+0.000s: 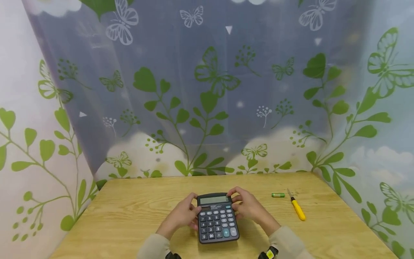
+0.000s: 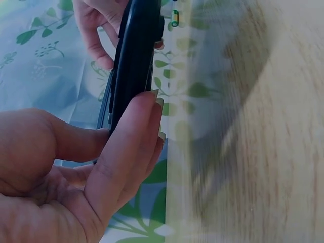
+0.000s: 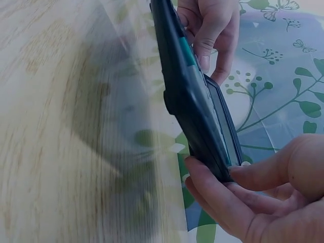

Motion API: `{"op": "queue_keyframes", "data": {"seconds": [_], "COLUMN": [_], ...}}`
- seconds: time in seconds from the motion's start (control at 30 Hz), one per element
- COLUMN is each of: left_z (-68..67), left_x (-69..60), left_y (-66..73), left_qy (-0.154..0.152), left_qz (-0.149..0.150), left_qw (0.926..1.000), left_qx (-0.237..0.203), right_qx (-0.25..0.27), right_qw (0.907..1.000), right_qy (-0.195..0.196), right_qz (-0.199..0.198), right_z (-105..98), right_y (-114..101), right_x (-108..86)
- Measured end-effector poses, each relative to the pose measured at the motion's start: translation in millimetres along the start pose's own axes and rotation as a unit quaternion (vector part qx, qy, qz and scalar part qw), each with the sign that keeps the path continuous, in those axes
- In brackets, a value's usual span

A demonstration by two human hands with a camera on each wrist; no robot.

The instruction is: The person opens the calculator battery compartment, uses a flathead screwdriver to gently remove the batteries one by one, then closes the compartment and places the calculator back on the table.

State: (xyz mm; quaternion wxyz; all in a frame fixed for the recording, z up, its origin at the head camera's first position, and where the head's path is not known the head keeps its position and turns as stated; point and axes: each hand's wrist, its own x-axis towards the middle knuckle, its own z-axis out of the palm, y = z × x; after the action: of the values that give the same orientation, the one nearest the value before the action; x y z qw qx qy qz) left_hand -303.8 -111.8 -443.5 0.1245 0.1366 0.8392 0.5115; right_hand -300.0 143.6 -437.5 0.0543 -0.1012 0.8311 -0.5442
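Note:
A black desk calculator faces up in the head view, its display at the far end and its keys toward me. My left hand grips its left edge, thumb on the front and fingers behind, as the left wrist view shows. On the opposite side my right hand holds the upper right edge between thumb and fingers. Both wrist views show the calculator edge-on and raised off the table, with its shadow on the wood. The calculator's back is hidden in the head view.
To the right on the wooden table lies a green battery. Beside it is a screwdriver with a yellow handle, and some tiny bits lie near its tip. A patterned curtain hangs behind the table.

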Motion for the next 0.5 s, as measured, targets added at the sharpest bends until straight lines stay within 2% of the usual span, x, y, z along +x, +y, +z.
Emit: {"op": "queue_keyframes", "data": {"seconds": [0.17,0.5], "left_z": [-0.6,5.0], "left_x": [-0.7,0.9], "left_y": [-3.9,-3.8], "left_qy": [0.002,0.015], "left_qz": [0.002,-0.002], "left_qw": [1.0000,0.9999], "left_qx": [0.002,-0.007], "right_qx": [-0.022,-0.051], "right_qw": [0.9996,0.9983], "right_qy": [0.019,0.027], "right_qz": [0.001,-0.008], "right_z": [5.0,4.7], "right_y": [0.7,4.3], "right_x": [0.9,2.5]}}
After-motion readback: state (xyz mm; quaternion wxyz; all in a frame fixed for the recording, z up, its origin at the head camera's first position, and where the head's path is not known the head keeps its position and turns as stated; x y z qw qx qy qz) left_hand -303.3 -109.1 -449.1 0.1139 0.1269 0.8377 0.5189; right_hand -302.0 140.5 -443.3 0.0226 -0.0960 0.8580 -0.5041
